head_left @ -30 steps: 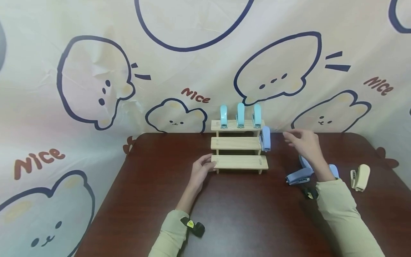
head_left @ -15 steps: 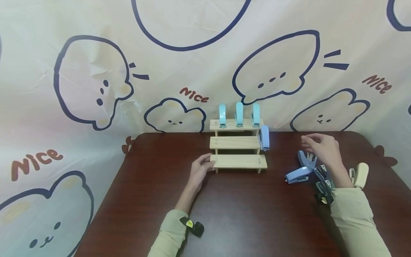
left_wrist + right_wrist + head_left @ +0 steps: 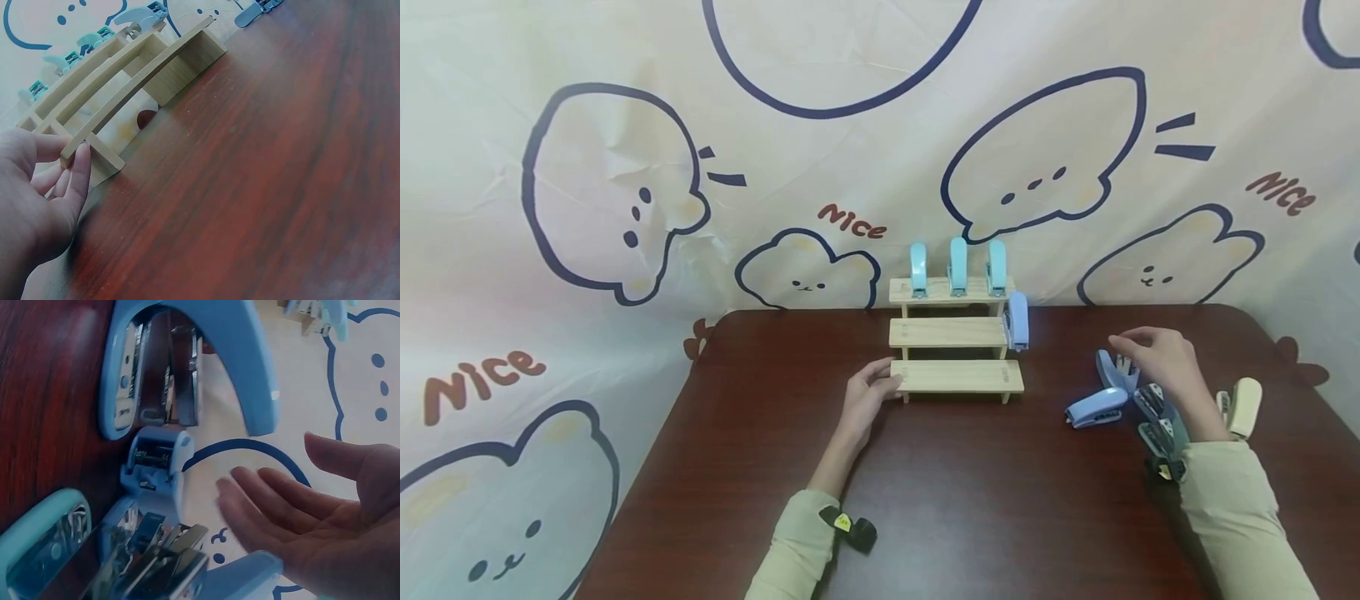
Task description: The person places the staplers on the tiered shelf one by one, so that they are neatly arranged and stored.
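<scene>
My left hand (image 3: 872, 396) pinches the left end of the lowest step of a three-step wooden shelf (image 3: 958, 377); the left wrist view shows thumb and finger about the board (image 3: 134, 94). Three turquoise staplers (image 3: 957, 267) stand upright on the top step. A blue stapler (image 3: 1017, 321) stands at the right end of the middle step. My right hand (image 3: 1167, 362) hovers over a group of staplers on the table and holds nothing, its fingers loosely bent and apart from the thumb. Beneath it are a splayed blue stapler (image 3: 1116, 372) and another blue stapler (image 3: 1096, 408).
Partly behind the right forearm lie more staplers (image 3: 1156, 412), their metal parts showing. A cream stapler (image 3: 1246, 407) lies farther right. The brown table (image 3: 985, 492) meets a cartoon-printed cloth (image 3: 880, 167) at the back.
My right hand has moved right from near the shelf, then lowered slightly over the blue staplers. My left hand keeps its hold on the shelf.
</scene>
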Demonstrator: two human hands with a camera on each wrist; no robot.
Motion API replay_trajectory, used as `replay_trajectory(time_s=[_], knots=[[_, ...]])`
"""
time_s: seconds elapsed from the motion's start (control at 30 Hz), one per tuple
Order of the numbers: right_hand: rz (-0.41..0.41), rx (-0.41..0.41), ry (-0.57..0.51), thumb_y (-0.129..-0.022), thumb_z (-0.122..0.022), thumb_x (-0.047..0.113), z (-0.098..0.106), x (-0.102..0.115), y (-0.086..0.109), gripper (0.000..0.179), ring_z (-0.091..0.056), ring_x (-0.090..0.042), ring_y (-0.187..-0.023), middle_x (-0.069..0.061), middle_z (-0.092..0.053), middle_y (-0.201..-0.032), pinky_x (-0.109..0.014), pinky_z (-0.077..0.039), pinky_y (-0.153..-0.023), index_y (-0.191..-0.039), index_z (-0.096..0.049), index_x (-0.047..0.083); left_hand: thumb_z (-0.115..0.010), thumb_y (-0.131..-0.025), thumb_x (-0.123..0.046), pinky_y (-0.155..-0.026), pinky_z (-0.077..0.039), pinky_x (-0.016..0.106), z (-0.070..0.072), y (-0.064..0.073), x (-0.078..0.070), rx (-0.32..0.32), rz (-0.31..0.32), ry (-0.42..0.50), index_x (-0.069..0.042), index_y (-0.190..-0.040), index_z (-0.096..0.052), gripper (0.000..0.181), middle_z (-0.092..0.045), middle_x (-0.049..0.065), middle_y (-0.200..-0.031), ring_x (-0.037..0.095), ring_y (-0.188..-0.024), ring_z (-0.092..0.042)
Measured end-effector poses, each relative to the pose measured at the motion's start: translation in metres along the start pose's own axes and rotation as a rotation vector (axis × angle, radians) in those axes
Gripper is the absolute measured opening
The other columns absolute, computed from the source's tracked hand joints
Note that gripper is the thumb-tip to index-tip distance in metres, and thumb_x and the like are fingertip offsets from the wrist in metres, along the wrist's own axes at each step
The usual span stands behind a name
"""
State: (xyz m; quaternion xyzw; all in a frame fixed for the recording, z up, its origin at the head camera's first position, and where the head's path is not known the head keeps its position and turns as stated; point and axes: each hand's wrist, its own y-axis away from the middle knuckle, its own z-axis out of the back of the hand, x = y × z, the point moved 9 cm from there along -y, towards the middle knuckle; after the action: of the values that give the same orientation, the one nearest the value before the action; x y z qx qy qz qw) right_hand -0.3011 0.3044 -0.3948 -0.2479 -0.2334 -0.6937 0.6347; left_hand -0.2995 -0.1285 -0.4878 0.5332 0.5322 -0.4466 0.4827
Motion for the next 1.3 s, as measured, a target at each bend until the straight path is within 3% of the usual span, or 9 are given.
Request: replay_trajectory(time_s=[0.1, 0.17, 0.3, 0.4, 0.6, 0.8, 1.1, 1.3], knots=[[0.006, 0.036, 0.034, -0.108, -0.053, 0.04, -0.004, -0.003, -0.003, 0.064, -0.065, -0.038, -0.088, -0.04, -0.059, -0.122, -0.035, -0.055, -0.062, -0.134, -0.053, -0.018, -0.067, -0.095, 0.0, -0.078, -0.059, 0.023, 0.0, 0.0, 0.0, 0.002, -0.004, 0.003, 0.012, -0.139, -0.055, 0.048, -0.064, 0.028, -0.128, 0.013, -0.092, -0.067], [0.017, 0.04, 0.058, -0.107, -0.054, 0.038, -0.004, -0.004, -0.005, 0.064, -0.066, -0.039, -0.085, -0.042, -0.058, -0.122, -0.041, -0.058, -0.063, -0.133, -0.052, -0.021, -0.067, -0.095, -0.001, -0.078, -0.059, 0.023, 0.0, 0.0, 0.0, 0.002, -0.002, 0.003, 0.012, -0.139, -0.056, 0.047, -0.064, 0.028, -0.127, 0.013, -0.091, -0.067], [0.044, 0.044, 0.143, -0.106, -0.056, 0.033, -0.005, -0.002, -0.009, 0.064, -0.062, -0.055, -0.101, -0.046, -0.056, -0.123, -0.061, -0.057, -0.08, -0.129, -0.05, -0.027, -0.067, -0.095, -0.001, -0.078, -0.059, 0.023, 0.0, 0.001, -0.001, -0.001, 0.0, -0.002, 0.012, -0.139, -0.056, 0.047, -0.065, 0.027, -0.126, 0.013, -0.09, -0.068], [0.038, 0.078, 0.191, -0.104, -0.059, 0.031, -0.008, -0.003, -0.011, 0.067, -0.055, -0.061, -0.11, -0.05, -0.052, -0.125, -0.068, -0.052, -0.088, -0.128, -0.047, -0.03, -0.067, -0.095, 0.0, -0.078, -0.059, 0.023, 0.0, 0.001, -0.002, 0.0, -0.001, 0.001, 0.012, -0.139, -0.056, 0.047, -0.064, 0.027, -0.127, 0.013, -0.09, -0.068], [0.05, 0.167, 0.235, -0.1, -0.063, 0.022, -0.021, -0.003, -0.016, 0.066, -0.056, -0.06, -0.107, -0.052, -0.048, -0.125, -0.069, -0.051, -0.09, -0.131, -0.041, -0.031, -0.067, -0.095, 0.0, -0.077, -0.059, 0.023, 0.0, 0.0, 0.0, 0.0, -0.003, 0.0, 0.012, -0.139, -0.056, 0.047, -0.064, 0.027, -0.127, 0.012, -0.089, -0.067], [0.139, 0.174, 0.202, -0.095, -0.07, 0.014, -0.031, 0.007, -0.021, 0.069, -0.054, -0.059, -0.111, -0.049, -0.049, -0.129, -0.071, -0.049, -0.093, -0.139, -0.036, -0.027, -0.067, -0.094, 0.001, -0.077, -0.059, 0.023, 0.0, 0.001, -0.001, -0.001, -0.004, 0.006, 0.012, -0.138, -0.056, 0.047, -0.065, 0.027, -0.125, 0.012, -0.088, -0.067], [0.12, 0.29, 0.253, -0.091, -0.078, 0.025, -0.056, 0.012, -0.023, 0.095, -0.044, -0.064, -0.122, -0.053, -0.035, -0.138, -0.075, -0.041, -0.101, -0.145, -0.022, -0.028, -0.067, -0.094, 0.0, -0.079, -0.059, 0.025, 0.001, 0.002, -0.001, 0.005, -0.013, 0.0, 0.013, -0.139, -0.055, 0.048, -0.065, 0.026, -0.125, 0.014, -0.091, -0.068], [0.101, 0.276, 0.314, -0.089, -0.077, 0.017, -0.059, 0.011, -0.024, 0.085, -0.055, -0.053, -0.101, -0.051, -0.044, -0.127, -0.071, -0.05, -0.092, -0.142, -0.027, -0.027, -0.067, -0.095, 0.0, -0.079, -0.059, 0.025, 0.0, 0.001, 0.0, 0.01, -0.003, 0.005, 0.014, -0.14, -0.053, 0.049, -0.064, 0.027, -0.126, 0.014, -0.09, -0.068]])
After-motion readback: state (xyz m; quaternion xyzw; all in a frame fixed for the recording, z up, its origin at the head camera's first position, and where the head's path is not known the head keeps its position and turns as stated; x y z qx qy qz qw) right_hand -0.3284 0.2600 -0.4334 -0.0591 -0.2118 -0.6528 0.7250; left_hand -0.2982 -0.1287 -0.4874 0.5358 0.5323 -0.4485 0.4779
